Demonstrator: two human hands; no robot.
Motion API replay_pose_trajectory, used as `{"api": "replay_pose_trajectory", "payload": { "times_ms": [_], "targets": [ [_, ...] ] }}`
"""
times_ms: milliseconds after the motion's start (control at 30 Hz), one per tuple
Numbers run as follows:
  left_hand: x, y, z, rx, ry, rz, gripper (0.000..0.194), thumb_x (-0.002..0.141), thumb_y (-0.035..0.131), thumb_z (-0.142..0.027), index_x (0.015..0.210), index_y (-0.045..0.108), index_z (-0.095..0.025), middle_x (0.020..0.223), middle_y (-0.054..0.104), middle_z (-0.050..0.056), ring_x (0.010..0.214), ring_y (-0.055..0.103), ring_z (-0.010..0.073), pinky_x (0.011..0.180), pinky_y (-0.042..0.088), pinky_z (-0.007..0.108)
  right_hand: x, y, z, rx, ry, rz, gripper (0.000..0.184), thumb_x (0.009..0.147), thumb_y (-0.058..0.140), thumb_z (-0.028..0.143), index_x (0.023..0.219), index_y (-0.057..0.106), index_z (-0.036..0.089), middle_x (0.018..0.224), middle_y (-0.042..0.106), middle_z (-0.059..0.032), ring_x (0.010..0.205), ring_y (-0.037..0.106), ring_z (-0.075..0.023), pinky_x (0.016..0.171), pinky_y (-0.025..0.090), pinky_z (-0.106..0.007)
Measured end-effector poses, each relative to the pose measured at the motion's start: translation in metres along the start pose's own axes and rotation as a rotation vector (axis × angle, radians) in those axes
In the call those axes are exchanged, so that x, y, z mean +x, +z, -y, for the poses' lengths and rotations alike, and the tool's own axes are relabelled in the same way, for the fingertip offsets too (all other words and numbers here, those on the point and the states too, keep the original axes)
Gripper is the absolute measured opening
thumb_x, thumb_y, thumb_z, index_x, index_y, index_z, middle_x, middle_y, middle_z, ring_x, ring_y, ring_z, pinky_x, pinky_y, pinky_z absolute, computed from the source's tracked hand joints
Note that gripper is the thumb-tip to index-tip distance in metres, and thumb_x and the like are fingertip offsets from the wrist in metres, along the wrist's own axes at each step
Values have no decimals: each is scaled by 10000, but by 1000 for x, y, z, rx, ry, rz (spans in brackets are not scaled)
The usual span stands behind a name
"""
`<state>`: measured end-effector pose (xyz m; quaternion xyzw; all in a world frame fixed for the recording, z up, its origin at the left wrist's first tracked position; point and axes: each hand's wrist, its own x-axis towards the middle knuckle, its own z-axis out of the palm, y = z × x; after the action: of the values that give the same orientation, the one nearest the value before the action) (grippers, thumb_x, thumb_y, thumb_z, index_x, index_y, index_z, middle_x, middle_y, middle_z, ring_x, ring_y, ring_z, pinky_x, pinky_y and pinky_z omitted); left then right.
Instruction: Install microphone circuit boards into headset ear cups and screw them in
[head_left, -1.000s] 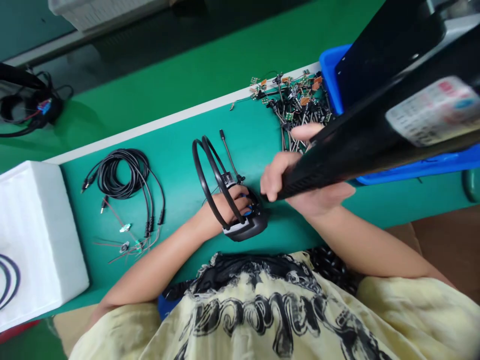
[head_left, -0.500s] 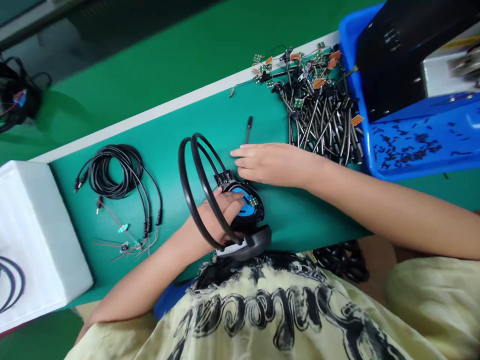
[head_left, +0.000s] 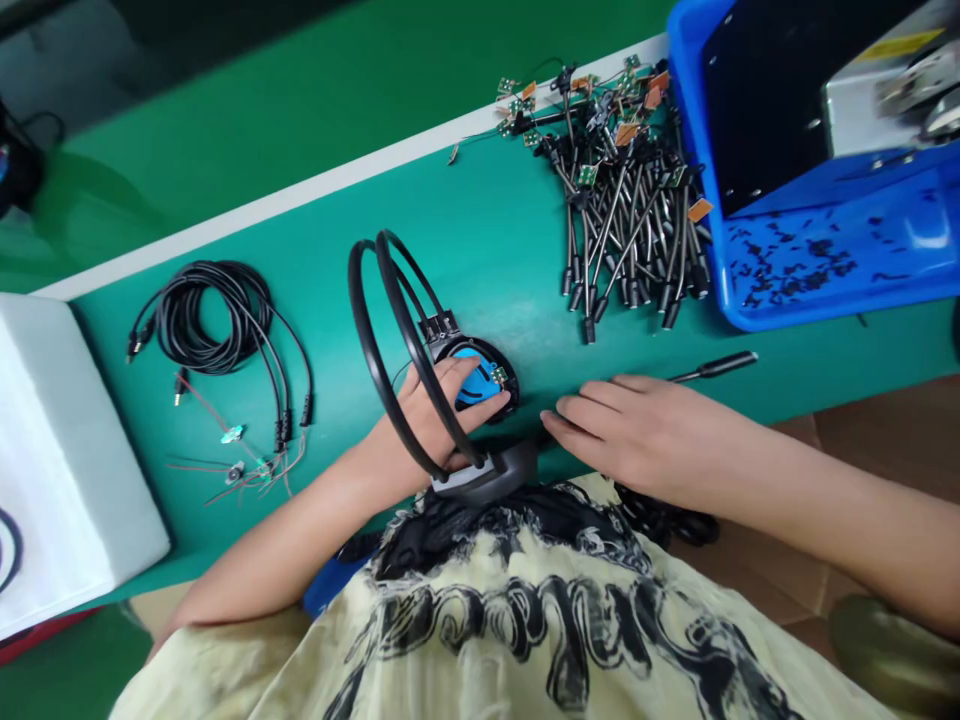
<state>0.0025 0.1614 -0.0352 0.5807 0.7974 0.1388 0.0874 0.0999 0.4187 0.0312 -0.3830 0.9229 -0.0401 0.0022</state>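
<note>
A black headset (head_left: 397,370) with a double-wire headband stands on the green table close to my body. My left hand (head_left: 435,405) reaches through the headband and grips the open earcup, fingers over its blue inner disc (head_left: 474,378). A small green circuit board (head_left: 501,376) lies at the disc's edge by my fingertips. The other earcup (head_left: 499,475) rests near my shirt. To the right, my right hand (head_left: 630,425) is closed, palm down, with a black microphone boom (head_left: 724,366) sticking out from under it; the boom's other end is hidden.
Several microphone booms (head_left: 630,220) with small boards lie piled at the back right. Beside them a blue tray (head_left: 739,318) holds small black bits and a dark machine (head_left: 780,110). Coiled black cables (head_left: 214,320) lie left, near a white box (head_left: 82,450).
My right hand has moved right and toward me, away from the earcup. The boom's tip swung from pointing away to pointing right. My left hand stays on the headset, its fingers shifted slightly.
</note>
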Motion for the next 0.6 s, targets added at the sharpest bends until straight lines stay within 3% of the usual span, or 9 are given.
{"api": "replay_pose_trajectory", "payload": {
  "times_ms": [200,400,500,600],
  "targets": [
    [0,-5,1,-34,-38,85,420,863,617,-361,1275,572,-292,1482,366,125,1348,361,364,1089,249,656,-10,18,12,78,205,42,391,841,460,39,1205,593,89,934,616,-101,852,568,-221,716,461,-328],
    [-1,-16,-11,-38,-165,157,282,945,438,-241,1184,580,-193,1517,336,166,1376,357,333,1068,274,683,-4,36,20,124,376,-56,577,828,429,-19,1396,406,81,922,639,-65,803,590,-179,679,459,-283],
    [0,-17,-15,-53,-174,141,274,948,414,-220,1165,573,-172,1511,354,176,1374,368,331,1069,290,671,2,43,28,221,382,-79,647,829,432,-12,1447,335,151,914,637,-29,780,599,-155,672,475,-263],
    [1,-18,-16,-70,-178,149,300,946,403,-210,1201,556,-172,1514,349,186,1382,360,341,1060,298,676,5,48,37,219,354,-45,711,804,399,-32,1483,267,135,849,614,-20,709,583,-156,624,476,-269]
  ]
}}
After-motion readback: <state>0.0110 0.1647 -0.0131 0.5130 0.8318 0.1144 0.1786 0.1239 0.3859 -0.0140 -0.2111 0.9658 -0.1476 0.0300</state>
